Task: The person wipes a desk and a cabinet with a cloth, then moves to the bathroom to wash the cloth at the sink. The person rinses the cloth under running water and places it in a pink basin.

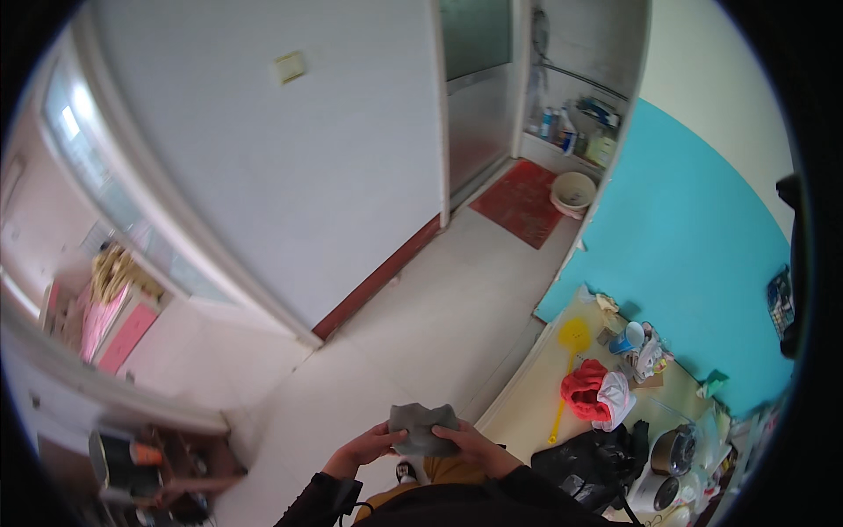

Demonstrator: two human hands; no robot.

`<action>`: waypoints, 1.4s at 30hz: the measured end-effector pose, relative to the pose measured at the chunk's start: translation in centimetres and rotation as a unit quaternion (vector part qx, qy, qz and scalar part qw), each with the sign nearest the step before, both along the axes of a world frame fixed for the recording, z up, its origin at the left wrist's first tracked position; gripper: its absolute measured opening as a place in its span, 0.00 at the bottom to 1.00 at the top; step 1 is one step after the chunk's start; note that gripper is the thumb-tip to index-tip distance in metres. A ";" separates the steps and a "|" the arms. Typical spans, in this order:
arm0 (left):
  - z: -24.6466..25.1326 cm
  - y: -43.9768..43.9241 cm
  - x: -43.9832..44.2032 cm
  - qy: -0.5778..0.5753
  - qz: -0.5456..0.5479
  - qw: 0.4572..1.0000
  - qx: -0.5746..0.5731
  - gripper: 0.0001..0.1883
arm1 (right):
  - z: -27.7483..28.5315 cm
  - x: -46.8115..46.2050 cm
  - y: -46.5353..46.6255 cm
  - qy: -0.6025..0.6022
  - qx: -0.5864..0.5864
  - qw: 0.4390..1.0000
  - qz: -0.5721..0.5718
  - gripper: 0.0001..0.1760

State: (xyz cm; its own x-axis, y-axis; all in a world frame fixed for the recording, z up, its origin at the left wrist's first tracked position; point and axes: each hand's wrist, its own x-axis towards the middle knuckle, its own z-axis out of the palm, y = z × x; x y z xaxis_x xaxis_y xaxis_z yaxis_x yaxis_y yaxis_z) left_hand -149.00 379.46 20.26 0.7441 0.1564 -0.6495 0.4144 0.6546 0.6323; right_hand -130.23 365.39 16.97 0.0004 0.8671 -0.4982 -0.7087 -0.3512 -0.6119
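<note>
A folded grey cloth (423, 429) is stretched between my two hands, in front of my body. My left hand (371, 446) grips its left edge with the thumb on top. On the opposite edge, my right hand (475, 448) pinches it the same way. The fingers beneath the cloth are hidden. To the right stands a cream table (520, 412) bearing a yellow fly swatter (575, 337), a red cloth (585, 390), a white cloth (616, 399) and a black plastic bag (579, 458).
A blue-and-white cup (627, 337) stands on the table near the turquoise wall (685, 263). Ahead, a red mat (520, 203) and a pale basin (573, 191) lie by a doorway. A brown wooden rack (197, 454) is at lower left, and a pink-sided bed (128, 336) shows through a doorway.
</note>
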 end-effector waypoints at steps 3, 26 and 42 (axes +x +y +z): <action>-1.6 9.3 6.7 -0.034 -0.070 0.997 0.009 0.29 | -1.0 6.4 4.2 0.051 -0.044 0.991 -0.119 0.22; -2.1 59.1 69.5 -0.085 0.239 0.953 0.165 0.18 | -2.7 65.2 39.9 -0.087 -0.051 0.893 -0.439 0.22; 0.3 92.6 112.7 -0.064 0.605 0.764 0.215 0.11 | -1.7 104.6 59.2 -0.056 -0.066 0.893 -0.441 0.22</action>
